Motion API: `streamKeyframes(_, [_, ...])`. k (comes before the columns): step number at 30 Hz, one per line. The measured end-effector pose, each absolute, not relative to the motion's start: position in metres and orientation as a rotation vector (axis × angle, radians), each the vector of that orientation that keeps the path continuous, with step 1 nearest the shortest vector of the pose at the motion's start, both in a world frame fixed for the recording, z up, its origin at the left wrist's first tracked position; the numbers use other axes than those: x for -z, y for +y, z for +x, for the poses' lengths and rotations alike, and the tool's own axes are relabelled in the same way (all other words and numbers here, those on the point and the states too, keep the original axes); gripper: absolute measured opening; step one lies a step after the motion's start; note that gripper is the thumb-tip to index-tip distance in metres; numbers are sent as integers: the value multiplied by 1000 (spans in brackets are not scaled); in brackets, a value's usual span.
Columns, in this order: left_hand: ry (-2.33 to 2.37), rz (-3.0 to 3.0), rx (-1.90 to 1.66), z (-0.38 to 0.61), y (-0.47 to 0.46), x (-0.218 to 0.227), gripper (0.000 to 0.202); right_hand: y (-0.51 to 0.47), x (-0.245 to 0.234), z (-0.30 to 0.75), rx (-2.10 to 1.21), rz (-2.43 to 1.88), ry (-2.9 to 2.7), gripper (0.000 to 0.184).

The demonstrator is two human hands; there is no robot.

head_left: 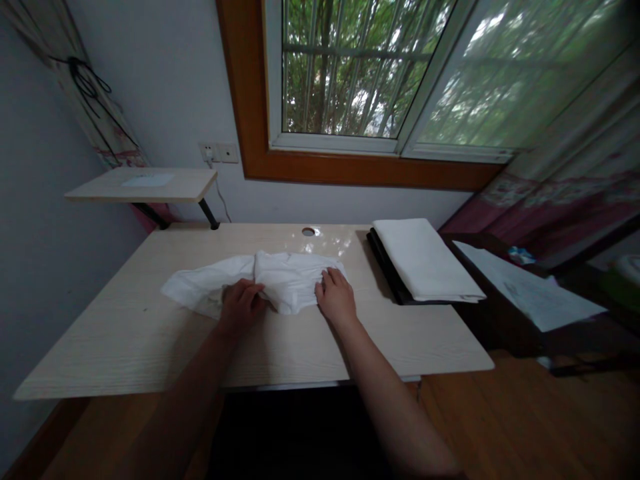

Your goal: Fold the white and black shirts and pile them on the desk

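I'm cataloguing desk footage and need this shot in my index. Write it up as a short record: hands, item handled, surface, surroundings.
Left hand: at the white cloth; grip unclear
Right hand: on the cloth's right end
Cloth state: wrinkled, stretched sideways across the desk
Surface: pale wood-grain desktop, round hole near the back edge
Right of cloth: folded white item atop a black item
Back left: raised shelf
Background: window, greenery outside

The cloth [290,287] lies on the counter [300,353], between the shelf [195,183] at back left and the stack [425,257] at right. The left hand [242,305] is at the cloth's near edge, the right hand [336,295] on its right end; behind is the window [360,73].
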State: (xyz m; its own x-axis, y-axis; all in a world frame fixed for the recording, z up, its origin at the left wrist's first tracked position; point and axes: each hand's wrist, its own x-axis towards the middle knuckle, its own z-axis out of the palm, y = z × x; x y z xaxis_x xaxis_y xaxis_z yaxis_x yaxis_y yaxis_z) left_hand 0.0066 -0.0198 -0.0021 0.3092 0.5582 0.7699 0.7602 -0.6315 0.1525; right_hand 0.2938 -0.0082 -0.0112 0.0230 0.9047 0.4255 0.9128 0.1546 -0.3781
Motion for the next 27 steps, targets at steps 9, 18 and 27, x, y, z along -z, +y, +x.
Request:
streamKeyframes(9, [-612, -2661, 1057, 29, -41, -18, 9, -8, 23, 301, 96, -1818, -1657, 54])
streamKeyframes(18, [-988, -2620, 1147, 27, -24, -12, 30, -14, 0, 300, -84, -1389, -1821, 54])
streamKeyframes(27, [-1278, -2630, 1043, 30, -16, -2, 36, -17, -1, 287, -206, -1366, -2082, 52])
